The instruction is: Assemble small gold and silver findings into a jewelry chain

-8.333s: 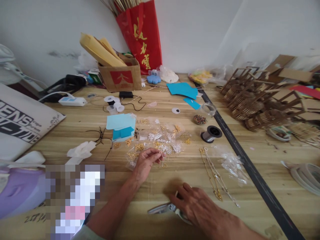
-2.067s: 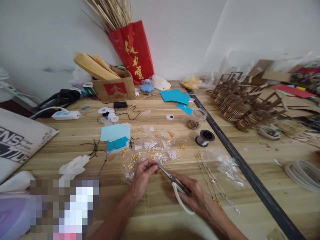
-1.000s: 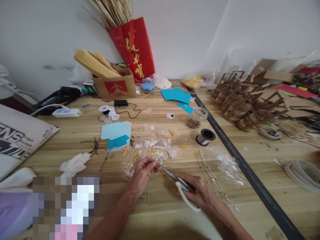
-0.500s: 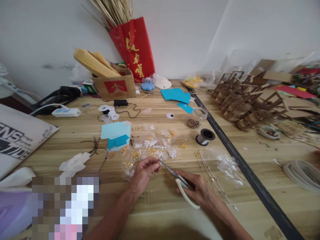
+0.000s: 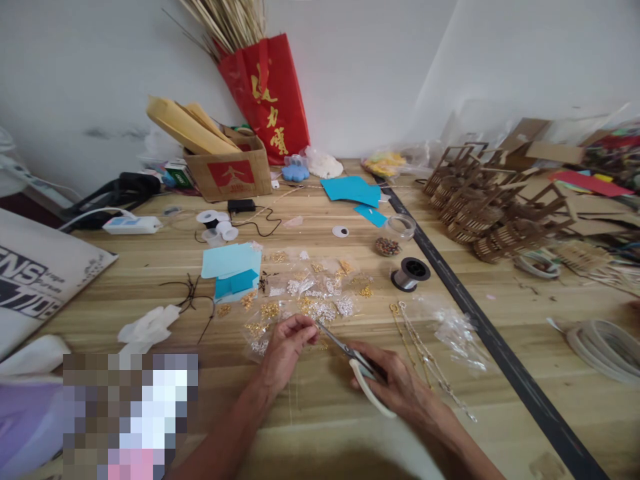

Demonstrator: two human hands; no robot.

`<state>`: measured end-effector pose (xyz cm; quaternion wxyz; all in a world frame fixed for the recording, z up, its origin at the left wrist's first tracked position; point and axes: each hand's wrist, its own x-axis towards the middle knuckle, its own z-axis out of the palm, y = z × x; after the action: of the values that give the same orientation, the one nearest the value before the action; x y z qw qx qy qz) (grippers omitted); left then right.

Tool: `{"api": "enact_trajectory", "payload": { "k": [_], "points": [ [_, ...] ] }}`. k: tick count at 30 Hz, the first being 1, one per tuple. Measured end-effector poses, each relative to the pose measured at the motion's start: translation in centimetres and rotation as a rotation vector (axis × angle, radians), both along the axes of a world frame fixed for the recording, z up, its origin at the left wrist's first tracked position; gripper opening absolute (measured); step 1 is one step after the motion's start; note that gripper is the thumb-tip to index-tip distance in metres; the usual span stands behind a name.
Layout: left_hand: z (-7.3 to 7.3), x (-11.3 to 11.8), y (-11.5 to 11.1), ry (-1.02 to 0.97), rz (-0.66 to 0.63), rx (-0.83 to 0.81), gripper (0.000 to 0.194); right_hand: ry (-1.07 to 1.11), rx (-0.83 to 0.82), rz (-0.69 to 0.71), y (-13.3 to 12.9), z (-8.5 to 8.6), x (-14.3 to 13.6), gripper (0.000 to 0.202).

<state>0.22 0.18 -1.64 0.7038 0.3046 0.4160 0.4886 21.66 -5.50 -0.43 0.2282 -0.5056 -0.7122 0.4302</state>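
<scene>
My left hand [image 5: 293,340] is closed in a pinch over the middle of the table. A barely visible thin thread [image 5: 290,395] runs down below it; the fingers hide the pinched spot. In my right hand [image 5: 387,377] is a pair of scissors [image 5: 370,390] with pale handles, its narrow blades pointing up and left. The tips reach right beside the left fingertips; whether they touch is too small to tell. Just beyond the hands lie small clear bags of gold and silver jewellery findings [image 5: 320,310]. Gold and silver chains [image 5: 417,340] lie right of the scissors.
A spool of fine thread [image 5: 411,273] and a jar of beads [image 5: 389,247] stand behind the right hand. Blue cards [image 5: 230,260] lie at left. A dark strip [image 5: 465,300] crosses the table toward brown wooden baskets [image 5: 500,213] and a coiled tube [image 5: 603,347].
The scissors and my right hand have shifted slightly left, the blade tips closer to the left fingertips. My left hand stays in its pinch, nearly still.
</scene>
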Motion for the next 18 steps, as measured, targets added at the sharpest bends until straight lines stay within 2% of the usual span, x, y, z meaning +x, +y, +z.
{"api": "enact_trajectory", "payload": {
  "k": [12, 18],
  "points": [
    [-0.1, 0.0, 0.1, -0.043, 0.000, -0.029, 0.025, 0.035, 0.032, 0.025, -0.2, 0.5, -0.2, 0.050],
    [-0.2, 0.0, 0.0, -0.064, 0.002, -0.036, 0.026, -0.045, 0.013, 0.044, -0.5, 1.0, -0.3, 0.056]
  ]
}}
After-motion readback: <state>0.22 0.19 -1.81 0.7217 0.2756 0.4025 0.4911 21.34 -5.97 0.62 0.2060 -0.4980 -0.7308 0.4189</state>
